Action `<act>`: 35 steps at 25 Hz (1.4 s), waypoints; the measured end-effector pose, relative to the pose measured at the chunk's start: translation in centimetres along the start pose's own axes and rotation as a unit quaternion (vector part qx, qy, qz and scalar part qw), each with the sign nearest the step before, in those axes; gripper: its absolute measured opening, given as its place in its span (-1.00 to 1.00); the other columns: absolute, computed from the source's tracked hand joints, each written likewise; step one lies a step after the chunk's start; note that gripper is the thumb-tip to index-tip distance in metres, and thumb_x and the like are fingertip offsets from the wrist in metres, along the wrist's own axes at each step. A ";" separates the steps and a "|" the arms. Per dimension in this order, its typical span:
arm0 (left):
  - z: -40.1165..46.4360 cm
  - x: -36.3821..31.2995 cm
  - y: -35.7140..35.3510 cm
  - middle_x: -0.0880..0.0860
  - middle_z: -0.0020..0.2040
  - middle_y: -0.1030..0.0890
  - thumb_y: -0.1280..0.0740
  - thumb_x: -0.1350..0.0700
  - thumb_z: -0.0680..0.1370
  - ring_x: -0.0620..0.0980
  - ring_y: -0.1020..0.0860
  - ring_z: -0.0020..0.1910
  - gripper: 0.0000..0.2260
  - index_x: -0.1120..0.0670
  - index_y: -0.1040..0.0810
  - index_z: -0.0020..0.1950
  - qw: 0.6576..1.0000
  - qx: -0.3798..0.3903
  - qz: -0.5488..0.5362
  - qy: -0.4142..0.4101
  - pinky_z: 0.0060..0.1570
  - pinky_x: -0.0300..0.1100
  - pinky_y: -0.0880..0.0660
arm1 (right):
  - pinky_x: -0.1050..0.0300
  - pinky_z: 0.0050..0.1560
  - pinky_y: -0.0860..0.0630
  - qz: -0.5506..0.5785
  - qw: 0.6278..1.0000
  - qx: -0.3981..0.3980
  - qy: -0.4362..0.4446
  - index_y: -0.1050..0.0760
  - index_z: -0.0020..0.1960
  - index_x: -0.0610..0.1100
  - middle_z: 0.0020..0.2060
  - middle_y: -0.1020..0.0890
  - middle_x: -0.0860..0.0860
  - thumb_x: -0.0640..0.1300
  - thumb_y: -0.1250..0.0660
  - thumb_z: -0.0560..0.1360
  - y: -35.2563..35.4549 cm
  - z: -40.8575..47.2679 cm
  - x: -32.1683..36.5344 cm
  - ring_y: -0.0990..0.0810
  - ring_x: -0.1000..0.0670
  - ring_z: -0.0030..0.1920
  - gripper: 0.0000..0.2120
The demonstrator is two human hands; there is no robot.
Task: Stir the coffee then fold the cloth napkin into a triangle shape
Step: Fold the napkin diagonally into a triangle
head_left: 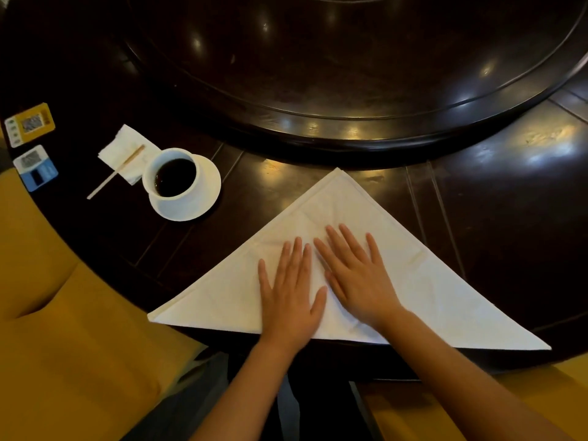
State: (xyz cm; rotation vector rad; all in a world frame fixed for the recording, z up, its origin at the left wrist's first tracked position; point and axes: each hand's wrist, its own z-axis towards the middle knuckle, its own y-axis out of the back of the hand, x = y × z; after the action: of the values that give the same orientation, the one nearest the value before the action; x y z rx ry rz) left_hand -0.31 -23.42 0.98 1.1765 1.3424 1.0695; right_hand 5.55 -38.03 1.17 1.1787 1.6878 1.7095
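A white cloth napkin [423, 281] lies on the dark table as a flat triangle, its apex pointing away from me and its long edge along the table's near rim. My left hand [291, 294] and my right hand [356, 275] rest palm down on its middle, side by side, fingers spread, holding nothing. A white cup of black coffee [173, 176] stands on a white saucer [206, 183] to the left of the napkin. A wooden stir stick [116, 176] lies across a paper tissue [127, 148] left of the cup.
A large dark round turntable [350, 74] fills the table's centre beyond the napkin. Two QR code cards, one yellow [30, 124] and one blue [36, 168], lie at the far left. Yellow seat cushions [73, 345] flank my legs below the table edge.
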 end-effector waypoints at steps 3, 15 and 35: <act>0.4 -0.7 -1.5 0.15 0.51 -0.17 0.02 -0.23 0.51 0.11 -0.06 0.50 -0.34 0.12 -0.05 0.51 0.999 0.023 0.012 0.024 0.36 0.22 -0.02 | -0.16 0.44 0.17 -0.021 0.997 0.039 0.056 0.05 0.50 0.00 0.50 -0.04 -0.05 0.18 0.29 0.57 -0.1 4.1 -2.2 0.09 -0.09 0.49 -0.45; 0.3 -0.6 -1.7 0.12 0.54 -0.07 -0.04 -0.33 0.46 0.14 0.00 0.51 -0.27 -0.01 -0.03 0.54 0.999 0.034 0.009 0.011 0.38 0.25 0.03 | -0.23 0.40 0.22 -0.004 0.993 -0.010 -0.119 0.09 0.51 -0.03 0.52 0.05 -0.07 0.21 0.09 0.54 1.5 6.3 -4.9 0.15 -0.10 0.49 -0.39; 0.4 -0.7 -1.1 0.17 0.52 -0.14 0.00 -0.34 0.43 0.19 -0.09 0.49 -0.26 0.04 -0.13 0.51 0.999 0.039 0.023 0.000 0.34 0.29 -0.06 | 0.04 0.08 -0.32 -0.055 0.895 0.102 -0.430 -0.48 0.09 -0.04 -0.07 -0.48 0.01 0.04 -0.29 0.48 7.6 -16.6 -11.1 -0.47 -0.02 0.02 -0.76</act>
State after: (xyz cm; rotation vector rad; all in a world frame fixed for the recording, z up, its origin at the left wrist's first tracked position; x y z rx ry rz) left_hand 0.02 -24.24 -0.06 1.2712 1.3729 1.0581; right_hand -0.33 -57.45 7.71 1.5771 1.3227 0.7306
